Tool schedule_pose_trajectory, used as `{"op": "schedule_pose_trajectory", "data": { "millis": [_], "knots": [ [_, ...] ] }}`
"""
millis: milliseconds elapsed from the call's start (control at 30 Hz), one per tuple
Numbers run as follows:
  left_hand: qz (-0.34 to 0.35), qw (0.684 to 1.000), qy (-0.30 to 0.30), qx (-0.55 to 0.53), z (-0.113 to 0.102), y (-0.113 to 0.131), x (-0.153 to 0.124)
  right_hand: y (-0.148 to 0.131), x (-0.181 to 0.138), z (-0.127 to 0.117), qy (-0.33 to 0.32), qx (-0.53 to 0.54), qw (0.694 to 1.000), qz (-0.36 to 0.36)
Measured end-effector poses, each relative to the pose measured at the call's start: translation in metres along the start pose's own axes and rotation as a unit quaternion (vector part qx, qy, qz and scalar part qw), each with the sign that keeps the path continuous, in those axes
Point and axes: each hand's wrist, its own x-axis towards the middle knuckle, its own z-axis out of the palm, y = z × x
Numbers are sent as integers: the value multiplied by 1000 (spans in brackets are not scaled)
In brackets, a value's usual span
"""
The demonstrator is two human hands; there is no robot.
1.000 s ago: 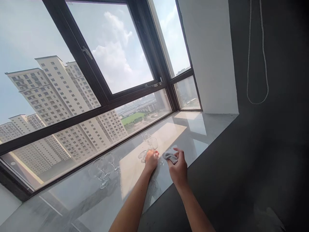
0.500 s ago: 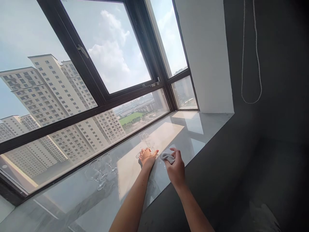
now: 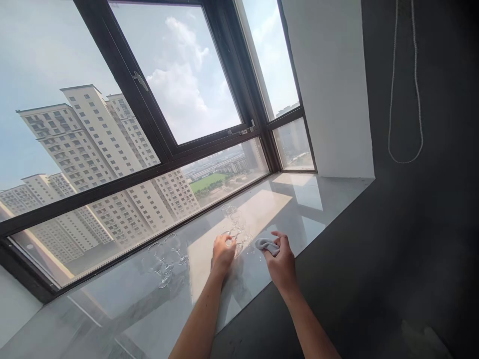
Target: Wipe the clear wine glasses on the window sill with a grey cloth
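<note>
My left hand is curled with thumb and forefinger closed around part of a clear stemmed glass, over the sunlit windowsill. Glare and the fingers hide just where it grips. My right hand, to the right of it, grasps a folded pale grey cloth between thumb and fingers. The cloth is apart from the glass. Just beyond the left hand stand other clear glasses, their outlines faint in the bright light.
Several more stemmed glasses stand in a cluster on the sill at the left. Dark window frames border the sill's far side. A white wall rises at the right, and a looped cord hangs beside it.
My left hand has turned from spread fingers over the glass to a curled grip at its left side, baring more glass. The cloth stays in my right hand. The view has shifted slightly left.
</note>
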Motion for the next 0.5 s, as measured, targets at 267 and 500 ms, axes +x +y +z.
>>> {"op": "schedule_pose_trajectory", "data": {
  "millis": [267, 500],
  "knots": [
    [-28, 862, 502, 59, -117, -102, -35, 6, -2, -2, -18, -8, 1000, 11],
    [-298, 855, 416, -84, -138, -169, -32, 12, -8, 7, -41, -18, 999, -2]
  ]
}}
